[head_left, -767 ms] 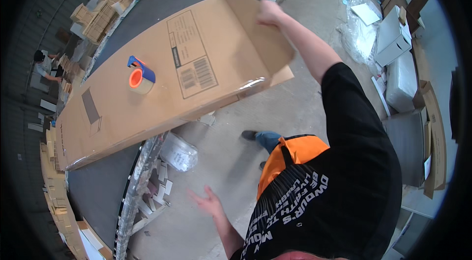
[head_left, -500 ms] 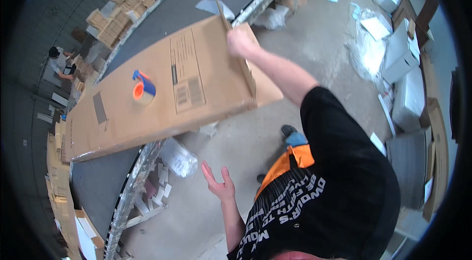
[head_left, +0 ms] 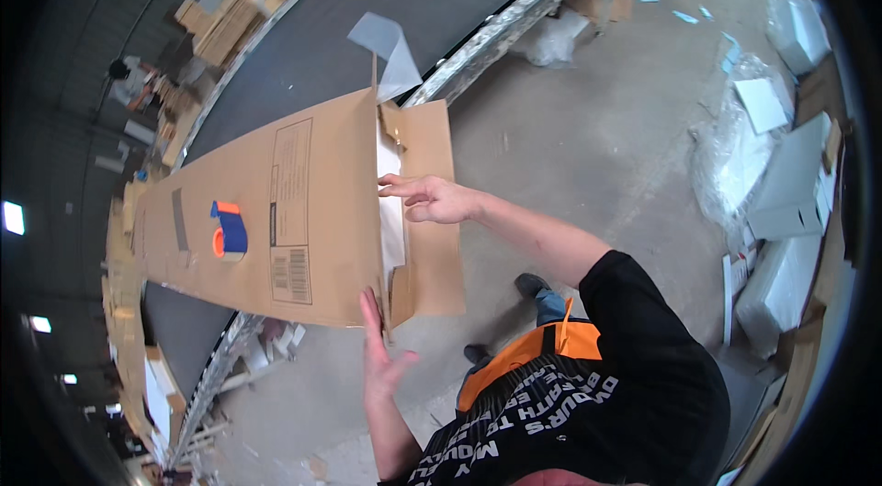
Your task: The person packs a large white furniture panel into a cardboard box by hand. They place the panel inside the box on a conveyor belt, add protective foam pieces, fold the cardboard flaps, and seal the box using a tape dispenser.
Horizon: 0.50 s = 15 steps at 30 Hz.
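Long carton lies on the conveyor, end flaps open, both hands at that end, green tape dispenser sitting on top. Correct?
Not quite: the tape dispenser on the carton is blue and orange, not green, as the head view shows. The rest holds: flaps open, left hand and right hand at that end.

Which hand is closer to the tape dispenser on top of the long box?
Left. The left hand presses the long cardboard box's near end corner, nearer the tape dispenser than the right hand, which reaches over the open end flap.

We've dropped the cardboard box (head_left: 276, 210) flatter; our left hand (head_left: 381, 353) has risen to its end flap (head_left: 427, 210), right hand (head_left: 432, 199) lowered.
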Each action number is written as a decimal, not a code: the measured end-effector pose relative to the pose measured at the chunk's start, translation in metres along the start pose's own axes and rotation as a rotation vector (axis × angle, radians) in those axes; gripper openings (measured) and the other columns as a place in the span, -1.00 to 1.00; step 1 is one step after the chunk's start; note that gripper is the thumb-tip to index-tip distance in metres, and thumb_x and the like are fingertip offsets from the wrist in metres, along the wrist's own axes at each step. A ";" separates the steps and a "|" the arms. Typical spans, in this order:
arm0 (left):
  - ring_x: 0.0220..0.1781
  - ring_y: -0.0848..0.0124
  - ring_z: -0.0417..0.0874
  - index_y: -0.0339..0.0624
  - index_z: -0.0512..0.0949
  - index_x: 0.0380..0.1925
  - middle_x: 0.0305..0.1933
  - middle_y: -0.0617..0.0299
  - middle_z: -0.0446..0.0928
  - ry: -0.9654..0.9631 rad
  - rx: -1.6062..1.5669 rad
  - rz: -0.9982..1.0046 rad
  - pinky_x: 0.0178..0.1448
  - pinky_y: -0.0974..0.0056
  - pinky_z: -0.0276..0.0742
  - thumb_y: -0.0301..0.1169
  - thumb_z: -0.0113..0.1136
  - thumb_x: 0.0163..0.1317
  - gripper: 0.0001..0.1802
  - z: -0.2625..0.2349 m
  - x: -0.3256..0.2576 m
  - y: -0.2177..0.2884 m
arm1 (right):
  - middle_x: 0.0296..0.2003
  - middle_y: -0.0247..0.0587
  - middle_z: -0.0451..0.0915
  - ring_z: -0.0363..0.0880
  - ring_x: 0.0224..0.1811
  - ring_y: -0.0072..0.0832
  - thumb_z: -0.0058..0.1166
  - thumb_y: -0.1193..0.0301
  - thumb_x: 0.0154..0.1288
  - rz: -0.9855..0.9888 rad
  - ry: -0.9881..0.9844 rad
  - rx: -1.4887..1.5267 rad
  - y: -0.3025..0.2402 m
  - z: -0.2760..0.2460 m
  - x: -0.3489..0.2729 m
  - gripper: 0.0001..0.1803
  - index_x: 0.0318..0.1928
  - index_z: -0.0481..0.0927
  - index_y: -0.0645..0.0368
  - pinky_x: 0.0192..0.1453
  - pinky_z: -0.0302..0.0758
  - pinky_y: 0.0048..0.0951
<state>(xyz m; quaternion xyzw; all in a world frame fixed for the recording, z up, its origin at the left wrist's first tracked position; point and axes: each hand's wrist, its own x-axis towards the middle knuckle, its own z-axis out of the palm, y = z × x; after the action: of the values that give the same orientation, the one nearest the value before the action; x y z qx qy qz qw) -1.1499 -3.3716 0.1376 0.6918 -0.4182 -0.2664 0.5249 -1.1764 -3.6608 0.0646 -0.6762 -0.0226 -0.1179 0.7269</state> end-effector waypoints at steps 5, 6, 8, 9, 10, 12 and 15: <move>0.24 0.14 0.48 -0.33 0.29 0.28 0.23 -0.10 0.42 0.454 0.522 -0.012 0.25 0.15 0.38 -0.38 0.22 0.23 -0.37 0.021 -0.038 -0.037 | 0.30 -0.01 0.32 0.44 0.23 -0.24 -0.05 0.56 0.08 0.087 0.059 -0.286 0.016 -0.051 0.049 -0.37 0.26 0.42 0.04 0.24 0.39 -0.34; 0.15 0.15 0.59 -0.33 0.36 0.23 0.16 -0.09 0.51 0.496 0.573 -0.040 0.17 0.15 0.49 -0.41 0.24 0.20 -0.41 0.025 -0.043 -0.048 | 0.26 0.03 0.37 0.45 0.22 -0.18 -0.04 0.54 0.07 0.335 0.204 -0.273 0.003 -0.065 0.061 -0.38 0.24 0.43 0.07 0.23 0.41 -0.31; -0.28 0.36 0.65 -0.38 0.56 -0.08 -0.28 0.03 0.64 0.736 0.543 -0.117 -0.21 0.28 0.53 -0.35 0.12 0.31 -0.69 0.041 -0.033 -0.066 | 0.16 0.03 0.47 0.45 0.20 -0.08 0.04 0.50 0.08 -0.076 0.712 -0.877 0.030 -0.106 0.091 -0.40 0.22 0.43 0.11 0.23 0.41 -0.24; -0.38 0.41 0.59 -0.39 0.56 -0.14 -0.37 0.07 0.61 0.830 0.464 -0.245 -0.30 0.31 0.47 -0.34 0.08 0.34 -0.71 0.036 -0.036 -0.082 | 0.14 0.05 0.48 0.43 0.21 -0.07 0.06 0.44 0.11 0.035 0.709 -0.870 0.029 -0.117 0.110 -0.41 0.23 0.42 0.10 0.24 0.41 -0.21; -0.44 0.45 0.53 -0.39 0.56 -0.19 -0.44 0.12 0.58 0.867 0.435 -0.284 -0.37 0.33 0.41 -0.32 0.05 0.36 -0.71 0.036 -0.034 -0.086 | 0.12 0.08 0.50 0.44 0.19 -0.06 0.07 0.38 0.13 0.126 0.633 -0.886 0.028 -0.129 0.126 -0.44 0.21 0.44 0.10 0.23 0.41 -0.19; -0.54 0.53 0.38 -0.40 0.56 -0.28 -0.56 0.20 0.49 0.890 0.443 -0.275 -0.47 0.37 0.27 -0.30 -0.02 0.40 -0.67 0.036 -0.031 -0.085 | 0.06 0.14 0.52 0.48 0.15 -0.05 0.09 0.27 0.16 0.275 0.403 -0.929 0.027 -0.148 0.155 -0.49 0.15 0.49 0.10 0.20 0.42 -0.16; -0.56 0.56 0.33 -0.41 0.55 -0.30 -0.58 0.24 0.47 0.847 0.450 -0.236 -0.50 0.38 0.22 -0.31 -0.05 0.42 -0.66 0.033 -0.024 -0.074 | -0.13 0.17 0.60 0.57 -0.03 -0.03 0.06 0.22 0.18 0.359 0.113 -1.013 0.030 -0.159 0.156 -0.64 -0.07 0.61 0.14 0.05 0.49 -0.12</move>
<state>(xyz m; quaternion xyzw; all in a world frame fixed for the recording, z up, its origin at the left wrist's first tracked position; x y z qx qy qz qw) -1.1667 -3.3608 0.0554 0.8781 -0.1340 0.0777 0.4528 -1.0385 -3.8383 0.0520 -0.9279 0.1919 -0.0242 0.3186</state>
